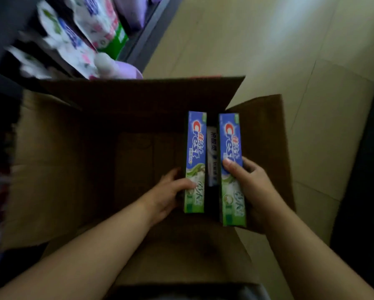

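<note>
Cardboard box (58, 161) stands open on the pale floor (289, 61), and over its right part the left hand (171, 195) grips the left toothpaste box (195, 152) near its lower end, thumb on the printed face, while the right hand (249, 182) grips the right toothpaste box (231, 146) the same way. The 2 blue-and-green boxes lie parallel, slightly apart, and a white toothpaste box (212, 156) shows in the gap between them, deeper inside. Beyond the far flap, a dark shelf (145, 40) holds flowered packs (95, 24).
</note>
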Motion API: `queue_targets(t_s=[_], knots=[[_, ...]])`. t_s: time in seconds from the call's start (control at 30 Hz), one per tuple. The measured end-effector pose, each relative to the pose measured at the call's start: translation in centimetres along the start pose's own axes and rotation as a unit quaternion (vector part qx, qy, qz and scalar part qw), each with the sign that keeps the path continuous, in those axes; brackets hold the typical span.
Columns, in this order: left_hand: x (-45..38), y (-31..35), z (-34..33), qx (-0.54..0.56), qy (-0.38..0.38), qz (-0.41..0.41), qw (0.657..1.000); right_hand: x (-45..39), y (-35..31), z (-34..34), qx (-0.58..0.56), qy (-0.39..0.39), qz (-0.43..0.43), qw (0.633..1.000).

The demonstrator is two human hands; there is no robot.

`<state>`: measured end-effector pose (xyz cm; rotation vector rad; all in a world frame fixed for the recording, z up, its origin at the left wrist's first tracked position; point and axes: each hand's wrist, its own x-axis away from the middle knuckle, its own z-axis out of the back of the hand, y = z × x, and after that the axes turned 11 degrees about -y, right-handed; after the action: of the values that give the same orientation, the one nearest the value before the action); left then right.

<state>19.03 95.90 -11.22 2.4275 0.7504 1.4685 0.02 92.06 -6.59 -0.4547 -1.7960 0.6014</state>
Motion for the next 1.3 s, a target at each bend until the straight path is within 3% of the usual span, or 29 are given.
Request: queue_targets(t_s=[0.3,0.7,0.93,1.3], knots=[[22.0,6.7,-11.1,0.066,-0.037,-0.053,0.996,17.1,-11.6,-9.4,-0.019,-0.056,0.014,0.998],[42.4,12.4,-19.2,0.139,0.085,-0.196,0.967,32.7,-23.3,-21.5,0.112,-0.192,0.020,0.975],[49.7,12.1,-19.2,0.196,0.192,-0.293,0.916,35.9,-24.9,-28.7,0.171,-0.313,-0.026,0.934],[57.7,7.1,-14.6,0.306,0.268,-0.339,0.848,38.9,-19.7,-34.1,0.298,-0.436,-0.100,0.843]])
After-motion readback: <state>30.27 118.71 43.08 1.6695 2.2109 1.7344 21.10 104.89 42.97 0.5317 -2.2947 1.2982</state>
